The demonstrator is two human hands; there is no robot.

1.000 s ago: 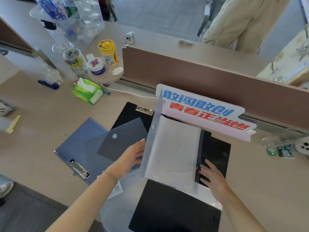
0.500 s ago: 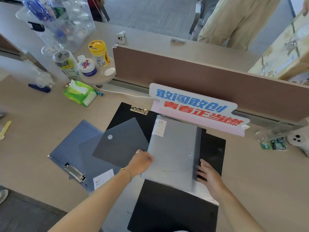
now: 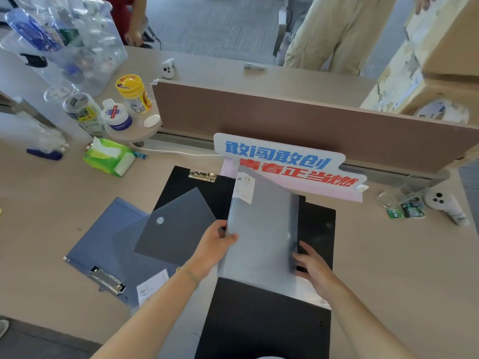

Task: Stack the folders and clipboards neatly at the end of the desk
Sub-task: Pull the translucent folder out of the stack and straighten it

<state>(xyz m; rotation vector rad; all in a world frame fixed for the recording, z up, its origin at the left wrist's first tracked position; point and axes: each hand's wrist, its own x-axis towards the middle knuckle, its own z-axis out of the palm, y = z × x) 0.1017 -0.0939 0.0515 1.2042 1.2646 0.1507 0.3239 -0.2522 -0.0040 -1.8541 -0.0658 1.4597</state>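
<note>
A light grey snap folder (image 3: 261,229) is held over the middle of the desk, its far end raised in front of the sign. My left hand (image 3: 216,242) grips its left edge and my right hand (image 3: 311,265) holds its right edge. Under it lie a black clipboard (image 3: 317,224) and a black folder (image 3: 264,322) near the front edge. To the left, a dark grey snap folder (image 3: 178,229) rests across a black clipboard with a metal clip (image 3: 181,185) and a blue clipboard (image 3: 103,244).
A printed sign (image 3: 282,161) leans on the brown divider (image 3: 298,123) just behind the folders. Green tissue pack (image 3: 108,156), jars on a round stand (image 3: 134,130) and a clear plastic bin (image 3: 77,45) sit at the left. A white controller (image 3: 445,206) lies at the right. People stand beyond the divider.
The light grey folder, open with its flap up one second ago, was shut and is now lifted slightly at the far end. My left hand moved from the flap to its left edge.
</note>
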